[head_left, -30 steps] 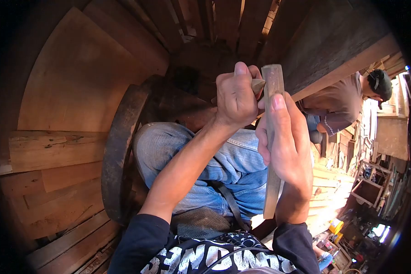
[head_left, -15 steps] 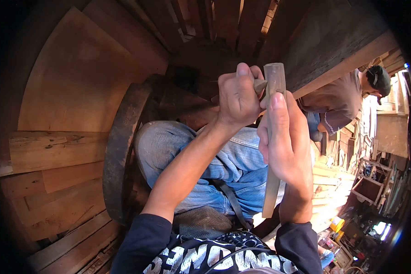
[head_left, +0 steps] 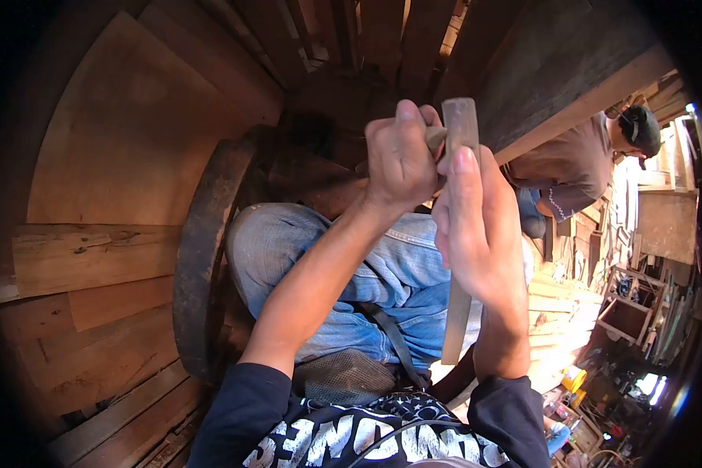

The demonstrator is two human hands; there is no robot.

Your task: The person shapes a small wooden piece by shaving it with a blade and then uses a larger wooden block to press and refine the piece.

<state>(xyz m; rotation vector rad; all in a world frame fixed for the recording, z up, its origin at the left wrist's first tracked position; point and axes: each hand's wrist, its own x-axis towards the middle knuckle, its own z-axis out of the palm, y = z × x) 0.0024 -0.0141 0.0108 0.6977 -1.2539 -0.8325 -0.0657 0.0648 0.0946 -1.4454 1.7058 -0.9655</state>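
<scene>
My right hand is closed round a long, narrow wooden bar, its thumb lying along the front face. The bar stands nearly upright in view, its lower end hanging down past my wrist over my lap. Close beside the bar's upper part, my left hand is closed with the thumb on top. A small tan piece with a pointed tip pokes out of that fist toward the bar's side; the rest of it is hidden in my fingers.
My jeans-clad knees lie beneath my hands. At left a thick, dark curved slab stands before wooden panels. A heavy beam crosses upper right, and another person in a cap bends beyond it. Yellow containers sit lower right.
Both hands and the bar have shifted slightly up and left in view. The pointed tip now sits lower against the bar's edge, and less of it shows.
</scene>
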